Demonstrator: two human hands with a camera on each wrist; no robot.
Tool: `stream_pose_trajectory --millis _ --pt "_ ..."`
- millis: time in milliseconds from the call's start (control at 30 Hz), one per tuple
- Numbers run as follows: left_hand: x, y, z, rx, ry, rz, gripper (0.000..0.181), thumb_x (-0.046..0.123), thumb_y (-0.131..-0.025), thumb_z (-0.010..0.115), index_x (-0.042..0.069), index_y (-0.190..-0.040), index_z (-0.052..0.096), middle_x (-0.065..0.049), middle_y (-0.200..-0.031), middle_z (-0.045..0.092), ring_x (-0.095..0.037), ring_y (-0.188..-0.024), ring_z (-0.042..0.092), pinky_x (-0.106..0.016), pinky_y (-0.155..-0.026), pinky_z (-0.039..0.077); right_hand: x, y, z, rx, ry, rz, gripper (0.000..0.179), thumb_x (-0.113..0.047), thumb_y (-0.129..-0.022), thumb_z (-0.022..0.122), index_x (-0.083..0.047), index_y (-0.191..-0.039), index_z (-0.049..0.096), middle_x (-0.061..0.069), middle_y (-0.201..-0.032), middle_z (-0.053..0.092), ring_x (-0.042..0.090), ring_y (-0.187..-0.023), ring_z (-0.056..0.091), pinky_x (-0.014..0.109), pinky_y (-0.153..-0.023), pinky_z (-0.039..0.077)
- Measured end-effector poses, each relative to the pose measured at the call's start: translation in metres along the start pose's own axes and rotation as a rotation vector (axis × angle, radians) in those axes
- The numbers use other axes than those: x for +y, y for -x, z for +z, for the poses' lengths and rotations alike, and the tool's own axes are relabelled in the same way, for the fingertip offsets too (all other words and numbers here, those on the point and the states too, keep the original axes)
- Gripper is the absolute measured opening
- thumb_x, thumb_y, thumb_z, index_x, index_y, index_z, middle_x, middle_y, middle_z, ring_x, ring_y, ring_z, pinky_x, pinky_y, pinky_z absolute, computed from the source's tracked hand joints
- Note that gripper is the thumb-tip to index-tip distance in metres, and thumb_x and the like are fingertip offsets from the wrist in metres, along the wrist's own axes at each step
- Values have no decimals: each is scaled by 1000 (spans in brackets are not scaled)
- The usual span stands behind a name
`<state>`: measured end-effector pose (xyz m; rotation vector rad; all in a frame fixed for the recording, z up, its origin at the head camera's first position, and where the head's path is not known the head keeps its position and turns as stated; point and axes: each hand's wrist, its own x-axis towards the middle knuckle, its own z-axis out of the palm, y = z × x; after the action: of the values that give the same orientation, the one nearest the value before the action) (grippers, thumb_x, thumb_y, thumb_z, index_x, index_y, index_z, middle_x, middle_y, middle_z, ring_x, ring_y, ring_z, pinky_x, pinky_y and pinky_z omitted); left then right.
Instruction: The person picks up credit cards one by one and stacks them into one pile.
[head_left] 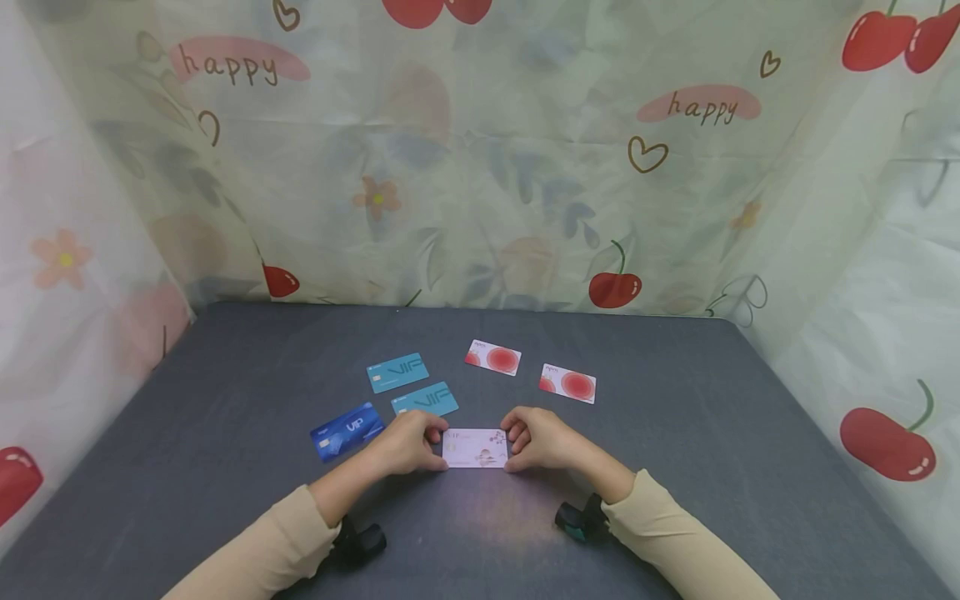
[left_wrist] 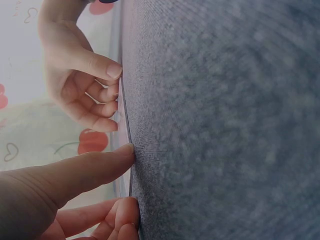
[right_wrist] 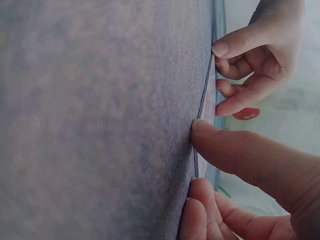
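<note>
A pale pink card with small floral and figure prints lies flat at the table's near middle, one long side facing me. My left hand holds its left end, thumb at the near corner and fingers at the far one. At the opposite end my right hand holds it the same way. Both wrist views see the card edge-on as a thin line, with the left thumb and the right thumb against it. Most of its face is hidden there.
Left of the pink card lie a dark blue VIP card and two teal VIP cards, the nearer one close to my left fingers. Farther back are two white cards with red circles. A printed curtain borders the grey table.
</note>
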<state>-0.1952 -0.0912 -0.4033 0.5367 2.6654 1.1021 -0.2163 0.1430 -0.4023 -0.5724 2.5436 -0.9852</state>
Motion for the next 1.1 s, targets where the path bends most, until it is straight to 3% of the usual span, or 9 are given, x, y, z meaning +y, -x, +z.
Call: stream_pose_trajectory --millis 500,900,1100 --pt "1 -1 -1 -9 -8 -12 48 6 -69 80 -6 -112 62 -8 -79 56 -10 -61 47 -19 -53 37 0 0 -1 -8 -6 3 45 -10 -69 81 0 -107 57 7 -86 57 11 -72 54 20 -67 48" --pt "4 -1 -5 -24 2 -73 49 9 -70 80 -2 -115 62 -8 -86 59 -12 -65 49 -20 -55 40 0 1 -4 -10 -11 -18 45 -12 -70 80 1 -107 58 8 -88 59 12 -73 55 20 -68 48" --pt "5 -3 -11 -19 8 -40 47 9 -71 79 -3 -114 62 -10 -86 59 -11 -63 50 -21 -54 40 4 2 -8 25 14 -63 42 -15 -72 78 0 -106 59 9 -89 61 11 -75 57 21 -70 49"
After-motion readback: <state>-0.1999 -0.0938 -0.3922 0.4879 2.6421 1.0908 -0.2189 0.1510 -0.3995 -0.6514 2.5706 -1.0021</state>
